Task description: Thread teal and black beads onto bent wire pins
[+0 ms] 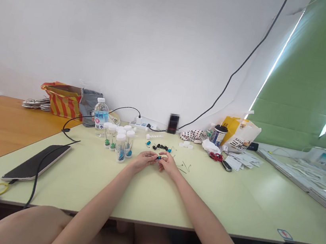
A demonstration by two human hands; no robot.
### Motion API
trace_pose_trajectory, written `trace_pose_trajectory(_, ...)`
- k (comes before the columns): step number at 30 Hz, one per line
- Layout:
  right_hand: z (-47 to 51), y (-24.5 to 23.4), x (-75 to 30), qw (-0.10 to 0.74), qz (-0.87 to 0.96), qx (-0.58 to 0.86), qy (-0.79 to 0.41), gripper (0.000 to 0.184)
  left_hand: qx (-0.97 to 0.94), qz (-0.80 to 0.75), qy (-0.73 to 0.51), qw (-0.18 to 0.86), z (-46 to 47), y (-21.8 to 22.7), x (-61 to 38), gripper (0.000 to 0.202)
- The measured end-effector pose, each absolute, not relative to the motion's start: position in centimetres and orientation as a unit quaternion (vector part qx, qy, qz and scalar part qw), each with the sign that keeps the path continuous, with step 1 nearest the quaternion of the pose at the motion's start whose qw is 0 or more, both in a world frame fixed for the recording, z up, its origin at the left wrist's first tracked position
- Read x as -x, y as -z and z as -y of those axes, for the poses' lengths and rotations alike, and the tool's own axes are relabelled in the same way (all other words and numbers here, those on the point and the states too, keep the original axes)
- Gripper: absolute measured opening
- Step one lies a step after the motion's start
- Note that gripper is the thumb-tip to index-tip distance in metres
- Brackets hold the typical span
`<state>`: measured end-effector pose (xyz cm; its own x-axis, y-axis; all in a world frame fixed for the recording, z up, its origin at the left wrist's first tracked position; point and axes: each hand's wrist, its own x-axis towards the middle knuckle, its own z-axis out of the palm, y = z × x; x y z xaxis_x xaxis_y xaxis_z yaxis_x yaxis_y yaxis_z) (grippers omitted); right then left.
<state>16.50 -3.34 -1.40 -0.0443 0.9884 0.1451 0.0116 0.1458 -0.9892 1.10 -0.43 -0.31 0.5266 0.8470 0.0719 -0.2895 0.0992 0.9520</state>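
Both hands meet over the middle of the table, fingertips pinched on a small blue-and-black piece (158, 158) whose exact kind is too small to make out. My left hand (144, 160) grips it from the left and my right hand (167, 163) from the right. Just beyond them lie several small black pieces (161, 147), with a blue piece (148, 143) to their left. Thin metal wires (186, 166) are scattered right of my right hand. Left of my hands stand several clear tubes with white caps (120, 148), holding blue or green pieces on wires.
A water bottle (101, 118) stands behind the tubes. A phone (36, 162) with a cable lies at left. Loose white caps (186, 144), a dark-lidded cup (219, 135), a key fob (226, 165) and papers (242, 159) sit at right. A striped bag (65, 103) is at back left.
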Motion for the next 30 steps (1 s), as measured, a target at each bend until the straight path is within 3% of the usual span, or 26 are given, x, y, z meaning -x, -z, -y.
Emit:
trace_pose_trajectory(19,3.40,1.50,-16.52,0.555,0.553,0.443,-0.435,0.032,-0.536,-0.258,-0.408,0.693,0.66,0.02,-1.05,0.028)
trace_pose_trajectory(30,3.28,1.66,-16.53,0.514,0.571,0.449,-0.457,0.031,-0.541,-0.244,-0.408,0.694,0.75,0.00,-1.07,0.029)
